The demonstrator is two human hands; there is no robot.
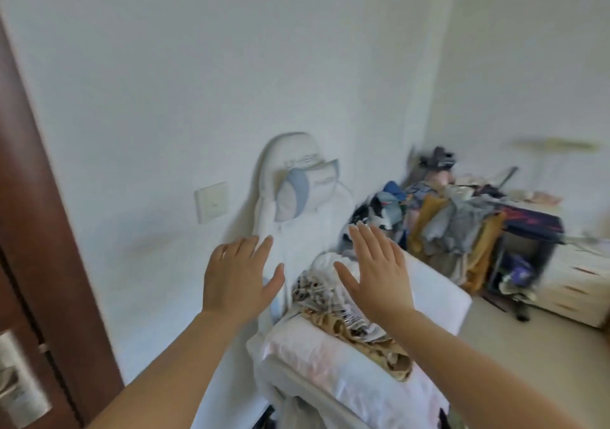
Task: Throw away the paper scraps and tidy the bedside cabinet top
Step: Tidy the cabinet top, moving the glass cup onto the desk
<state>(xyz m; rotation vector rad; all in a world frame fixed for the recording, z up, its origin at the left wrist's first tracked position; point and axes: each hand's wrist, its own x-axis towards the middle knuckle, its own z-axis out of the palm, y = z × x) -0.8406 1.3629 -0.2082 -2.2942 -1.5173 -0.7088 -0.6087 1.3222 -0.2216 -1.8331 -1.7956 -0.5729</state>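
My left hand point(236, 278) and my right hand point(376, 272) are both raised in front of me, palms forward, fingers spread, holding nothing. No paper scraps and no bedside cabinet top can be made out in this blurred view. Behind my hands stands a white chair point(297, 181) with a blue-and-white headrest cushion, against the white wall.
A brown door point(39, 263) with a metal handle plate is at the left. Folded white bedding and patterned cloth point(333, 316) are heaped in front of the chair. A dark desk point(528, 227) piled with clothes stands at right, a bed point(584, 273) beyond it. A wall switch point(211, 201) is left of the chair.
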